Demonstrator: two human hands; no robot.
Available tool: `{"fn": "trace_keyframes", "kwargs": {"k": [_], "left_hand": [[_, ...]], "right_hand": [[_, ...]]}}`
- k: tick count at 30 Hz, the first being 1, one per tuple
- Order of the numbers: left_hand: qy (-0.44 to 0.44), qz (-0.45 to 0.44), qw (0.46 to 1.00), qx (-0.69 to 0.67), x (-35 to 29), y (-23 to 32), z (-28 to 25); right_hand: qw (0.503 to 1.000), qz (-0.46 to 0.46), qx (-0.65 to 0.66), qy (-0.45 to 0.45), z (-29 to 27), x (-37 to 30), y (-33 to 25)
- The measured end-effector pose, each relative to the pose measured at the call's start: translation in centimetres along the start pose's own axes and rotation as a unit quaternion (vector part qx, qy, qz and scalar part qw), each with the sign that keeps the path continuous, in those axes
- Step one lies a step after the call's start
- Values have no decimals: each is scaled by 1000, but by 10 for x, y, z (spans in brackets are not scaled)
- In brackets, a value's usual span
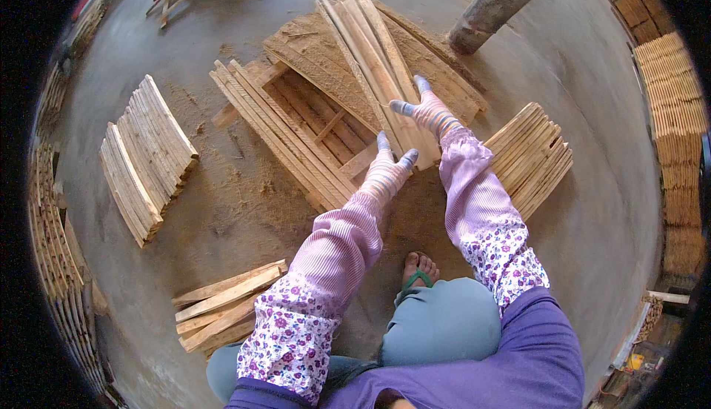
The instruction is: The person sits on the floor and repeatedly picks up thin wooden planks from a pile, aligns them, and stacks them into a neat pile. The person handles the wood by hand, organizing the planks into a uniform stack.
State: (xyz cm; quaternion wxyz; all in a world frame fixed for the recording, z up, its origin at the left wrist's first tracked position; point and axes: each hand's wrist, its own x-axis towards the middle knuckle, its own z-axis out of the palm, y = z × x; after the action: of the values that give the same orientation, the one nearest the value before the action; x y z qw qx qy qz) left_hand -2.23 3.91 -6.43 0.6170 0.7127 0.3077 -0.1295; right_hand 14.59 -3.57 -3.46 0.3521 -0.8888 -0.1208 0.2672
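Observation:
My left hand [386, 176], in a striped glove, is at the near end of several long wooden slats [366, 54], its thumb and a finger spread apart. On the right side of these slats is my right hand [433, 115], also gloved, with thumb and finger stretched out. Neither hand is visibly wrapped round a slat; whether they press on the wood I cannot tell. The slats lie slantwise across a low wooden frame [315, 116] and a sawdust-covered board [315, 50]. More slats [278, 131] lie along the frame's left side.
Neat slat stacks stand left [148, 150] and right [527, 159], and a small loose pile [226, 305] lies near my knee. A thick post [503, 5] rises beyond the board. Sawdust [255, 202] covers the floor; stacked wood lines both sides.

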Motion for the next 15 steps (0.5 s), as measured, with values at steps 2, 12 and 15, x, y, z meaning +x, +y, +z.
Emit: {"fn": "trace_keyframes", "kwargs": {"k": [2, 12, 15], "left_hand": [[20, 45, 996, -79, 4, -6, 9], [99, 114, 946, -287, 5, -10, 23], [89, 104, 931, -337, -2, -14, 17]], "right_hand": [[997, -27, 52, -42, -10, 6, 12], [928, -63, 319, -181, -19, -3, 32], [894, -27, 389, -221, -17, -1, 34]]}}
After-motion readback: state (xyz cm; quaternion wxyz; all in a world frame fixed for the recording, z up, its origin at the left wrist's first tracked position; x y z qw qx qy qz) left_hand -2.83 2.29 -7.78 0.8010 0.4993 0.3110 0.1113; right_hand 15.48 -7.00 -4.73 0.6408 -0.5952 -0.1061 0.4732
